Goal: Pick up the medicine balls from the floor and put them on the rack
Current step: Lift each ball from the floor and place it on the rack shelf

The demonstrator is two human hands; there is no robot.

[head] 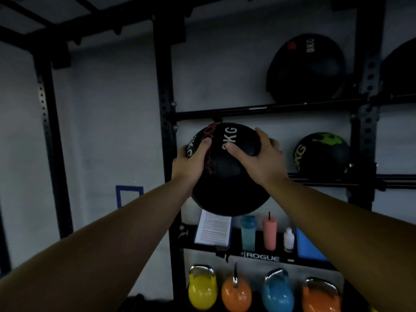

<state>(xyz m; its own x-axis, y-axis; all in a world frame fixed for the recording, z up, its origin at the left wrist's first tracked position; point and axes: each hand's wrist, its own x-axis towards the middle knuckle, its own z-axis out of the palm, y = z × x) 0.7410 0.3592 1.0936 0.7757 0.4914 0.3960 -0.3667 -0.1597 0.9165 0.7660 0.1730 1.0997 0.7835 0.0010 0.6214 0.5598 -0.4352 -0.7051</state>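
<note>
I hold a black medicine ball (pixel 227 176) with red stitching and white "KG" lettering in front of the black rack (pixel 165 131), at the height of its middle rails. My left hand (pixel 191 163) grips the ball's left side and my right hand (pixel 258 158) its upper right. A black and green medicine ball (pixel 320 154) rests on the middle rails (pixel 337 177) to the right. A black 8KG medicine ball (pixel 306 68) sits on the upper rail (pixel 258 109). Another dark ball (pixel 403 70) shows at the far right edge.
Below the held ball a shelf (pixel 265 257) carries a printed sheet (pixel 213 228), a teal bottle (pixel 248 231), a pink tumbler (pixel 269 233), a small white bottle (pixel 288 239) and a blue pad (pixel 309 246). Several coloured kettlebells (pixel 202 287) stand underneath. A grey wall lies behind.
</note>
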